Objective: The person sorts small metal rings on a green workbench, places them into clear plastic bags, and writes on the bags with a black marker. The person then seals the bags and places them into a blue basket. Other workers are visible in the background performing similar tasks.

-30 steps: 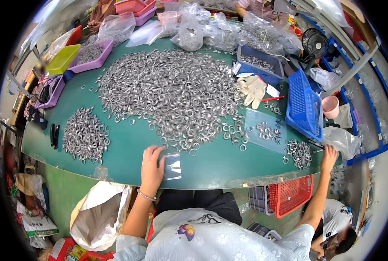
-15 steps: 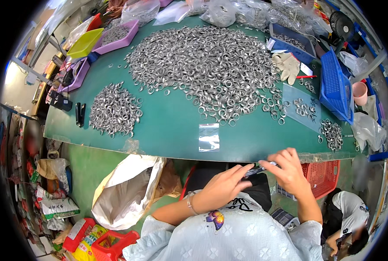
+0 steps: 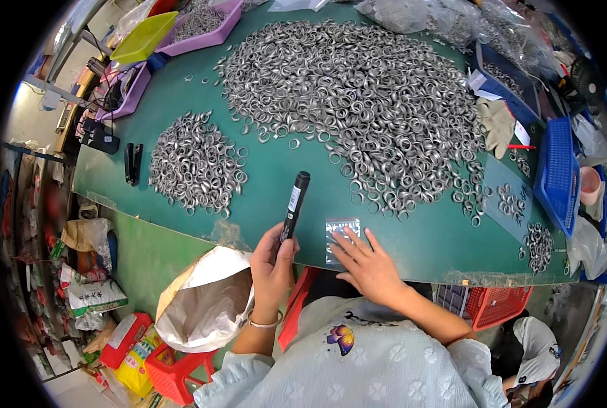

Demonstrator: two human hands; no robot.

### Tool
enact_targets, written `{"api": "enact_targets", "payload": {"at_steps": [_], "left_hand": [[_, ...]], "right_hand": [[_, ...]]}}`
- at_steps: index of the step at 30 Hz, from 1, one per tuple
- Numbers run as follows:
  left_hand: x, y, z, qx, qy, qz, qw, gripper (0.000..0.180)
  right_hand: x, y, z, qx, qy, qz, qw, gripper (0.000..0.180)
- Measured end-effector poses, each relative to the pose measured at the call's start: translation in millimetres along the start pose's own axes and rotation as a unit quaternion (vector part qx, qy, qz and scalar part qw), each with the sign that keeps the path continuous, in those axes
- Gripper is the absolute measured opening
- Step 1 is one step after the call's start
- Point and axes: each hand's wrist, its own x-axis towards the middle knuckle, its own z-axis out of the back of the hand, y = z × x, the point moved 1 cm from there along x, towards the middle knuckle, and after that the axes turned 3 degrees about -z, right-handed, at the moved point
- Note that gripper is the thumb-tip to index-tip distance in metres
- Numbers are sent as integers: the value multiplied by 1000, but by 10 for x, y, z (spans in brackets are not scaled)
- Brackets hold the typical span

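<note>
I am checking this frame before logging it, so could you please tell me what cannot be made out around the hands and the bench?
- Head view: the lower part of the black marker is hidden inside the left hand.
- The near edge of the small clear bag is covered by the right hand fingers.
- Single metal rings in the big heap are too small to tell apart.
- The blue basket contents are unclear, bent at the fisheye rim.

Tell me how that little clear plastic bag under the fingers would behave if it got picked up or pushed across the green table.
The small clear bag lies flat and see-through, so it is probably thin, floppy and very light. On the smooth green table it would likely slide or lift easily; the right hand presses fingertips on it, perhaps to pin it.
</note>
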Motion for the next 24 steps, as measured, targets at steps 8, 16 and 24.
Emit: {"api": "enact_targets", "payload": {"at_steps": [8,16,24], "left_hand": [[114,90,-59,-39,13,96,995,31],[-193,52,-391,194,362,-65,910,21],[-442,-16,-256,227,387,-85,890,23]], "right_hand": [[160,-66,76,237,-68,-54,968,44],[-109,119,344,579,-132,-233,770,9],[-341,284,519,564,-120,-254,776,20]]}}
